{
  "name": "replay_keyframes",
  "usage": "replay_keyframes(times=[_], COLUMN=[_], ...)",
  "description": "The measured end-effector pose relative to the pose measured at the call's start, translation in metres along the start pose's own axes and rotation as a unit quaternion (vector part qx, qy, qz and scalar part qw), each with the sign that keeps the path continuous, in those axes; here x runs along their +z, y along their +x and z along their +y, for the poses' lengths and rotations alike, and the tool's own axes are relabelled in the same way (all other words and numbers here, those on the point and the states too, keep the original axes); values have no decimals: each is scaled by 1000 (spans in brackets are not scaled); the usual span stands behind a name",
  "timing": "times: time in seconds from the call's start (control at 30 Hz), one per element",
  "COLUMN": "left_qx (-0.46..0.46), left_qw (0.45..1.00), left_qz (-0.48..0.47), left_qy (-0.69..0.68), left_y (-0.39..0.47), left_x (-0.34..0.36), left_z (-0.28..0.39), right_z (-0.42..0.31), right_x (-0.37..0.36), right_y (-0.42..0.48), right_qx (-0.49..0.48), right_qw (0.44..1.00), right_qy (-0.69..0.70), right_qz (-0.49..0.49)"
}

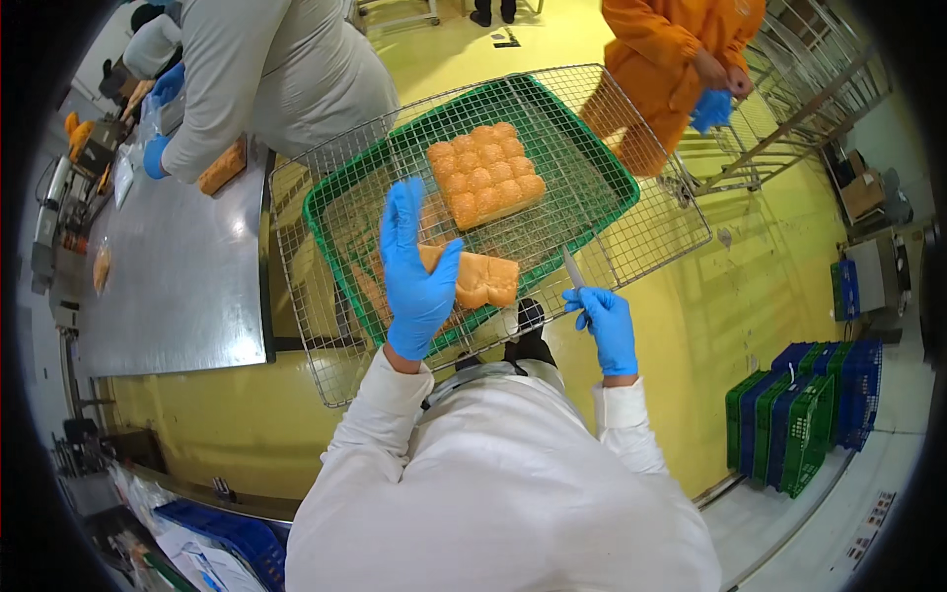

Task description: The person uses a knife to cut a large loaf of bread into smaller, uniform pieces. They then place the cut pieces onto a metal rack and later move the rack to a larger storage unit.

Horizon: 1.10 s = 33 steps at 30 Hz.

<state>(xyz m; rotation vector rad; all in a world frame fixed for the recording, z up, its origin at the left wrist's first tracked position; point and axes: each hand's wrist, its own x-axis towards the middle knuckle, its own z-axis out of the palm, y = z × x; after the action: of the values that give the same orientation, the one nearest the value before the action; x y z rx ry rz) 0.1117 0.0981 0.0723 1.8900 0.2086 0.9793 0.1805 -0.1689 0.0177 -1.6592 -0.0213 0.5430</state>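
In a blue glove, my left hand [416,285] is raised with thumb and fingers apart, holding nothing. It covers the left end of a bread piece [487,280]; whether it touches the bread I cannot tell. My right hand [605,325], also gloved, grips a small knife [573,268] by its handle, blade pointing away from me above the rack's near edge. A pull-apart loaf [486,174] of several joined, seed-topped buns lies farther back on the wire rack [651,222]. Beneath the rack is a green plastic crate [629,191] with crumbs and what look like bread pieces.
At left a co-worker in grey [277,81] leans over a steel table [181,288] holding a loaf [223,167]. A person in orange [666,66] stands beyond the rack, near a metal trolley [795,118]. Blue and green crates [803,414] stand at right.
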Motion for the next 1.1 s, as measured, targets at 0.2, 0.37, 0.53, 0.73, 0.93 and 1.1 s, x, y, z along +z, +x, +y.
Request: replay_keyframes(times=[0.2,0.37,0.53,0.73,0.93,1.1], left_qx=[80,108,98,73,64,72], left_qw=[966,940,916,912,908,915], left_qz=[-69,-117,-235,-245,-267,-237], left_qy=[234,301,310,322,315,319], left_y=[-25,-21,-10,-4,-2,-5], left_x=[-40,-34,-6,9,7,7], left_z=[-13,-4,12,8,7,1], right_z=[8,-75,-131,-151,-161,-177], right_x=[8,21,20,13,15,19], right_y=[-6,-17,-1,18,40,73], right_qx=[-59,-292,-378,-353,-366,-235], right_qw=[998,910,785,733,737,799], right_qy=[-20,-293,-489,-582,-568,-551], right_qz=[22,-36,-41,-19,-1,-44])
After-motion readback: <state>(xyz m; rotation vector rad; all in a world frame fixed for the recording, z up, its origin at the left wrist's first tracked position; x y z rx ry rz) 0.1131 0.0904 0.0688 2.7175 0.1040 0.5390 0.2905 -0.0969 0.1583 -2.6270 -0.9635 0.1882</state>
